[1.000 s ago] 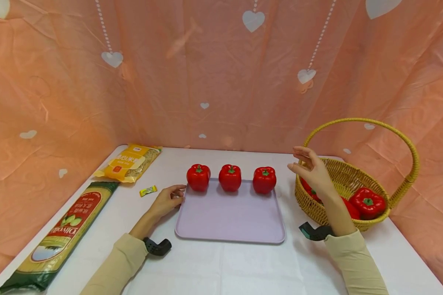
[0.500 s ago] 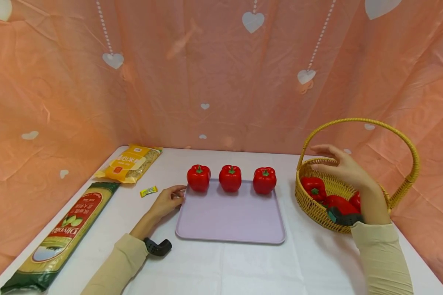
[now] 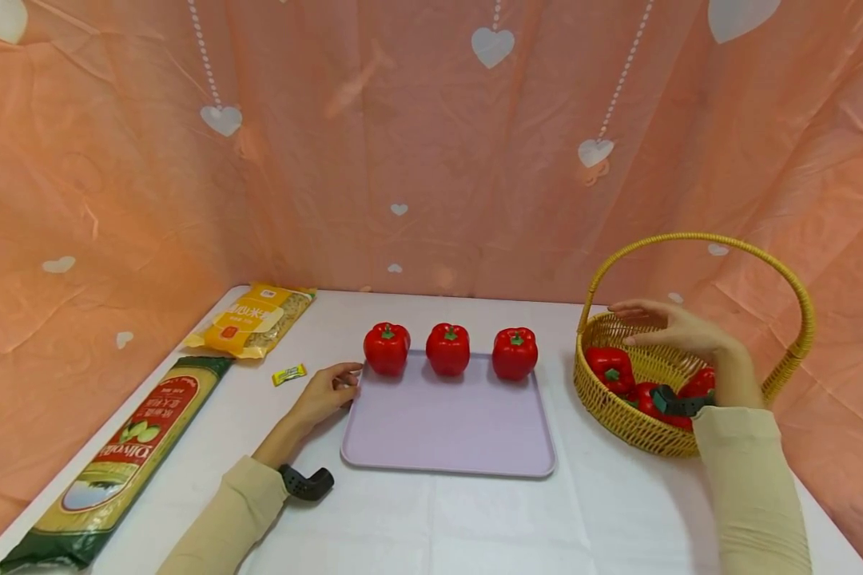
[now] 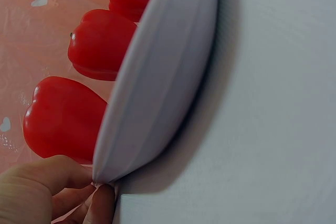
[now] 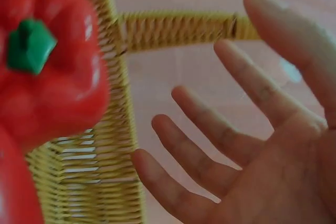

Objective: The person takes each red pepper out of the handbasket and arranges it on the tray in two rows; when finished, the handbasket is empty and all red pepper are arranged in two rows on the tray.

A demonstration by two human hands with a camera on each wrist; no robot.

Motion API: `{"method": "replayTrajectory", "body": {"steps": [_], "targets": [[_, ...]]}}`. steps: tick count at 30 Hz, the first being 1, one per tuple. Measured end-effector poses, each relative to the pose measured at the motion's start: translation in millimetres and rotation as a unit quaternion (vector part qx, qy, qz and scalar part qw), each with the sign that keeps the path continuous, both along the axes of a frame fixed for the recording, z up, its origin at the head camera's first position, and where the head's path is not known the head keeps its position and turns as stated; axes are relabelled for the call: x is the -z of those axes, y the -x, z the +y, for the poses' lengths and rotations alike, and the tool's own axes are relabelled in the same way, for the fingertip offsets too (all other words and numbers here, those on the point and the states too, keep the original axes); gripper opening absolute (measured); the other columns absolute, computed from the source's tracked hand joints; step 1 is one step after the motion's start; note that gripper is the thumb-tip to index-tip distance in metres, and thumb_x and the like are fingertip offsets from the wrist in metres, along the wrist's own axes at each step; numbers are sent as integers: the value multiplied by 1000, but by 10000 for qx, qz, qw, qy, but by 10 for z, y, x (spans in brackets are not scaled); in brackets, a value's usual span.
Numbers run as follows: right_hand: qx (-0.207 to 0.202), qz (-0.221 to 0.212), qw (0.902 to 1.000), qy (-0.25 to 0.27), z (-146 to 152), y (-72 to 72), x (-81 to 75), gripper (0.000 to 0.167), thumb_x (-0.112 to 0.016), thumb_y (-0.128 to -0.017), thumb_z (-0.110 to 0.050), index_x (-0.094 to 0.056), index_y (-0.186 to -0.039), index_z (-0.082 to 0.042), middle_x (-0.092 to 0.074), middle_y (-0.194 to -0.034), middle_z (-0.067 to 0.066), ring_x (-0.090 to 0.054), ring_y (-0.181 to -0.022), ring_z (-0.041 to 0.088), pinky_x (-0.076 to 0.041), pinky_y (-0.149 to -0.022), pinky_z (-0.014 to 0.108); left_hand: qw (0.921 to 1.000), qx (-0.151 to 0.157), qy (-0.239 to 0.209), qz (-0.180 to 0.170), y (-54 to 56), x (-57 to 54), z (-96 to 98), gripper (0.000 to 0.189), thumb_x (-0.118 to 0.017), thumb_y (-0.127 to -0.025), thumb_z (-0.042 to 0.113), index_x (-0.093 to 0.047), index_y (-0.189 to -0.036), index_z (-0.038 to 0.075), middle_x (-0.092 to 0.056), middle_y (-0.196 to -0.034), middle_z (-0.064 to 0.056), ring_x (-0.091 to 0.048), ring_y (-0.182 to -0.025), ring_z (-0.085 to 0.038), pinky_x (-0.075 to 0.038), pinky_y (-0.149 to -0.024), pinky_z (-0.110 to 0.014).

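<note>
Three red bell peppers, the left one (image 3: 387, 349), the middle one (image 3: 448, 349) and the right one (image 3: 515, 354), stand in a row along the far edge of a pale lilac tray (image 3: 446, 447). My left hand (image 3: 326, 394) pinches the tray's far left corner; in the left wrist view thumb and fingers meet at the rim. Over the wicker basket (image 3: 618, 423) my right hand (image 3: 683, 329) hovers with fingers spread and nothing in it. Inside the basket lie more red peppers (image 5: 58, 77), partly covered by the right wrist in the head view.
The basket's tall handle (image 3: 697, 237) arches above the right hand. At the left lie a long pasta pack (image 3: 129, 455), a yellow grain bag (image 3: 255, 319) and a small yellow sachet (image 3: 289, 374). A pink curtain (image 3: 431, 160) hangs behind the table.
My right hand has moved right from the basket's left rim to above its inside, then dropped slightly. The left hand and the tray have stayed in place.
</note>
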State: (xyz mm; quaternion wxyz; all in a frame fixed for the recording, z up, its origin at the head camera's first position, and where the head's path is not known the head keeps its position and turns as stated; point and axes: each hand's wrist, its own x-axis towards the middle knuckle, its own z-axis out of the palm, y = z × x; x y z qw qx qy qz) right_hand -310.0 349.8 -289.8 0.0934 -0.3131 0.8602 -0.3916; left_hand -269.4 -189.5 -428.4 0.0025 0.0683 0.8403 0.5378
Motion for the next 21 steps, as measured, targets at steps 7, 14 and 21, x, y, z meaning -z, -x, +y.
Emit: {"method": "replayTrajectory", "body": {"steps": [7, 14, 21], "targets": [[-649, -800, 9944, 213, 130, 140, 191, 57, -53, -90, 0, -24, -138, 12, -40, -139, 17, -45, -120, 4, -42, -92, 20, 9999, -29, 10, -97, -7, 0, 18, 44, -58, -84, -1, -50, -126, -7, -56, -94, -12, -49, -73, -15, -45, -57, -21], [-923, -1773, 9797, 178, 148, 197, 314, 59, -51, -92, -3, -20, -141, 8, -30, -142, 22, -42, -122, 7, -44, -92, 26, 10000, 25, 14, -82, 4, 6, 8, 44, -58, -84, 0, -50, -127, -7, -56, -94, -13, -49, -74, -15, -45, -57, -21], [-619, -2173, 9741, -114, 100, 206, 367, 63, -53, -91, -5, -20, -144, 3, -21, -144, 24, -45, -115, 6, -45, -92, 28, 10000, 40, -10, 19, 6, 5, -10, 44, -58, -83, -1, -50, -125, -8, -57, -93, -14, -49, -73, -16, -45, -56, -21]]}}
